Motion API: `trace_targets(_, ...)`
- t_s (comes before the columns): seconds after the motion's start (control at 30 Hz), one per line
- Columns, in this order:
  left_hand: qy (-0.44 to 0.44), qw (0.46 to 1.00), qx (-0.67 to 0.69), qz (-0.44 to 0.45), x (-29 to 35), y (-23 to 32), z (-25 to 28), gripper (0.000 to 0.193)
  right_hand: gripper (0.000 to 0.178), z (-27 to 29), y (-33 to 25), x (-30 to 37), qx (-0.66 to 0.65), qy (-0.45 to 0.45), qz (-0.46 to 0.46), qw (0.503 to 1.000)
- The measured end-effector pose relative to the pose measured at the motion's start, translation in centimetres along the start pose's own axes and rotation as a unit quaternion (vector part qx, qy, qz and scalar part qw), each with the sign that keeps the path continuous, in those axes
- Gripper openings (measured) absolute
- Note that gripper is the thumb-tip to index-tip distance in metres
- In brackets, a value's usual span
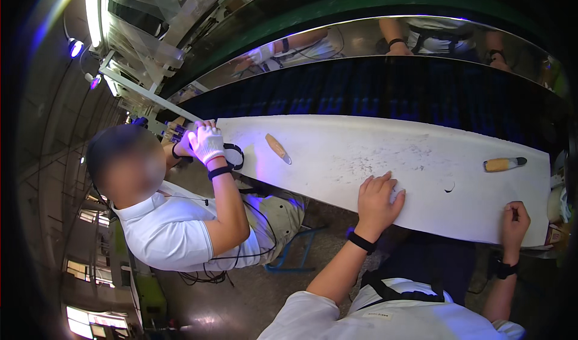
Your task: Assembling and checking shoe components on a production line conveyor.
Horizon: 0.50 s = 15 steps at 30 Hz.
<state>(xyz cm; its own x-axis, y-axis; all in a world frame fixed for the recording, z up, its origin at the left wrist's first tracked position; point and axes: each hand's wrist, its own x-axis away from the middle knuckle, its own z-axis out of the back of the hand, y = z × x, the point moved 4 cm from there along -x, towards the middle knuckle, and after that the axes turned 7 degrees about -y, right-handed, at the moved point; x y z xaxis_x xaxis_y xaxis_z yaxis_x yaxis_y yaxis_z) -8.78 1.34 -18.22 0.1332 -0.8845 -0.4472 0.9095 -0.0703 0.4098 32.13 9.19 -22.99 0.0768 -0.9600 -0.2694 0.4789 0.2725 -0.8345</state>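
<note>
My left hand (379, 202) rests on the white-covered table (325, 183) near its front edge, palm down, fingers stretched and slightly apart, holding nothing. Just beyond its fingertips, small dark crumbs (391, 156) are scattered over the white surface. To the right, my right hand (516, 219) is at the table's front edge with its fingers curled in; no object shows in it. Farther back from that hand lies a short tool with a tan wrapped handle (497, 165) and a dark end. Between my hands is a thin black curved scrap (450, 188).
A co-worker in a white shirt (174, 234) sits at left, gloved hand (208, 142) raised by the table's end. A tan-handled tool with a metal blade (278, 148) lies near them. Behind the table run a dark panel and a reflective strip (355, 39). A blue stool (292, 255) stands below.
</note>
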Motion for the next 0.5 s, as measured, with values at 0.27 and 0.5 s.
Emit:
trace_targets(0.27, 0.014, 1.0, 0.001, -0.009, -0.05, 0.06, 0.16, 0.025, 0.008, 0.0, 0.53, 0.0, -0.021, -0.002, -0.006, 1.0)
trace_targets(0.5, 0.015, 1.0, 0.004, -0.007, -0.12, 0.22, 0.43, 0.023, 0.008, 0.21, 0.83, 0.03, -0.005, -0.004, 0.004, 1.0)
